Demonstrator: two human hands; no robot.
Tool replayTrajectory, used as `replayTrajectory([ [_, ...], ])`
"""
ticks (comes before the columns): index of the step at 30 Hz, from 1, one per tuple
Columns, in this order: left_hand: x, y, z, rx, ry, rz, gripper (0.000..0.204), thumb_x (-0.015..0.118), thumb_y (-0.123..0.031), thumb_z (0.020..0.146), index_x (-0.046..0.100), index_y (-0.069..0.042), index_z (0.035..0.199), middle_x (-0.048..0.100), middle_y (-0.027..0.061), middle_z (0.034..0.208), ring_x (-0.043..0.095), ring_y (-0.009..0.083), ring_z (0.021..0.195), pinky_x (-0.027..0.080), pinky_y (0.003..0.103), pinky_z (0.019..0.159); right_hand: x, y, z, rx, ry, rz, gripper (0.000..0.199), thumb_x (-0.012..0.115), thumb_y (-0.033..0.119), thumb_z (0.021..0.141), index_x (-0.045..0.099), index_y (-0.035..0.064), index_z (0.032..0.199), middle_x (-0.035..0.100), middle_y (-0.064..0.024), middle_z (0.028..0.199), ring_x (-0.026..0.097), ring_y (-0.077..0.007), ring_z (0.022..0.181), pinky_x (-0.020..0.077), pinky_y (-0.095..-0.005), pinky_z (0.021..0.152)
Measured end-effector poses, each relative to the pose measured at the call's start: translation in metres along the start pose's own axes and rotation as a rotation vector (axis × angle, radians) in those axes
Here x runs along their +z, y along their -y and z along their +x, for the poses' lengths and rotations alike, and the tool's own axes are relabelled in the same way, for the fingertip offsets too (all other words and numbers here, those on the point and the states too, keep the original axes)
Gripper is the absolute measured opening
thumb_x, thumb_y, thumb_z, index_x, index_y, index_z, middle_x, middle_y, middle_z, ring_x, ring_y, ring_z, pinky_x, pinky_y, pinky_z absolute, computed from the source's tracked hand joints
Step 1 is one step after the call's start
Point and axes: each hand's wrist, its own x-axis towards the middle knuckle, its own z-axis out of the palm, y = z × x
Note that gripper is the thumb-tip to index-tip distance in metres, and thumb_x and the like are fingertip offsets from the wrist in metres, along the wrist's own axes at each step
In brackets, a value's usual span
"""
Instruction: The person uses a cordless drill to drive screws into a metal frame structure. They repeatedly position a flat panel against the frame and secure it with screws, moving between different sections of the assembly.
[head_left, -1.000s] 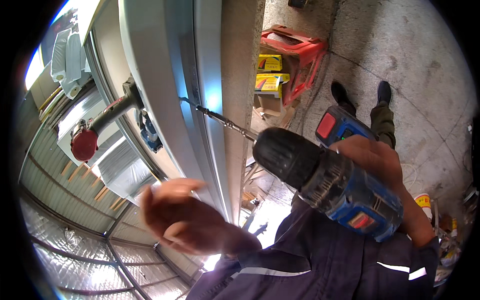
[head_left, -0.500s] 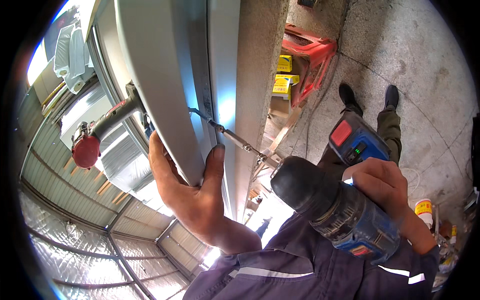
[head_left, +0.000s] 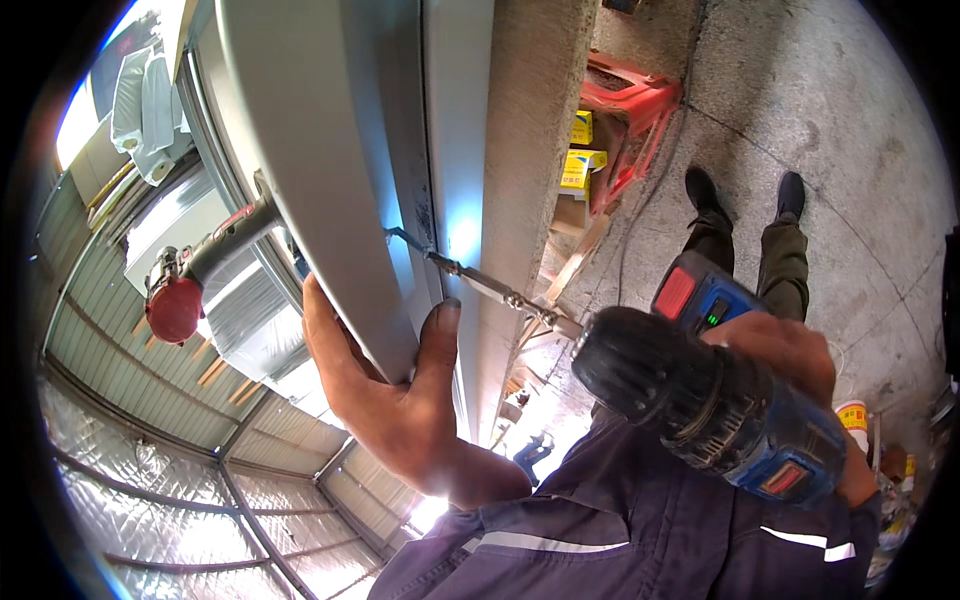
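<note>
My left hand (head_left: 405, 425) is wrapped round the lower end of a pale grey metal profile (head_left: 300, 170), thumb on the near side and fingers behind it. In my right hand (head_left: 790, 350) is a blue and black cordless drill (head_left: 700, 395), held by its grip, with the battery pack (head_left: 700, 295) pointing toward the floor. A long jointed drill bit (head_left: 500, 292) runs from the chuck up and left into the channel beside the profile. Its tip reaches the inner face of the profile near a bright patch of light; how deep it sits, I cannot tell.
A dark-handled tool with a round red end (head_left: 175, 310) sticks out left of the profile. Right of the channel runs a concrete-coloured beam (head_left: 530, 130). Beyond lie a red plastic stool (head_left: 640, 105) and yellow boxes (head_left: 580, 170). A white and yellow tub (head_left: 852, 420) stands on the floor.
The drill has shifted to the right and tilted a little, and the bit with it. The profile and my left hand appear slightly farther right and lower; my left hand keeps its hold.
</note>
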Motion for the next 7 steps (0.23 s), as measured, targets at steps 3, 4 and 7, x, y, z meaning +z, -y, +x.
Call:
replayTrajectory([
  [3, 0.003, -0.007, -0.001, -0.026, -0.018, 0.004, 0.061, 0.081, -0.010, 0.075, 0.055, 0.004, 0.128, 0.064, 0.0108, 0.106, 0.062, 0.0207, 0.096, 0.048, 0.033, 0.089, 0.005, -0.026, -0.018, 0.059, 0.047, 0.224, 0.036, 0.075, 0.010, 0.082, 0.064, 0.0051, 0.115, 0.070, -0.0094, 0.102, 0.070, -0.0205, 0.093, 0.0535, -0.0276, 0.085],
  [4, 0.003, -0.009, -0.001, -0.029, -0.019, 0.023, 0.061, 0.081, -0.010, 0.075, 0.055, 0.004, 0.128, 0.064, 0.0109, 0.106, 0.062, 0.0211, 0.096, 0.048, 0.033, 0.089, 0.008, -0.036, -0.026, 0.061, 0.084, 0.196, 0.043, 0.076, 0.017, 0.081, 0.061, 0.0073, 0.121, 0.069, -0.0098, 0.107, 0.069, -0.0206, 0.097, 0.0525, -0.0268, 0.088],
  [7, 0.005, -0.002, -0.004, -0.037, -0.021, 0.028, 0.062, 0.081, -0.011, 0.075, 0.054, 0.003, 0.130, 0.065, 0.0119, 0.107, 0.063, 0.0223, 0.097, 0.047, 0.033, 0.092, 0.018, -0.065, -0.045, 0.049, 0.201, 0.011, 0.064, 0.078, 0.035, 0.080, 0.052, 0.0133, 0.134, 0.065, -0.0112, 0.119, 0.068, -0.0217, 0.105, 0.0501, -0.0259, 0.095],
])
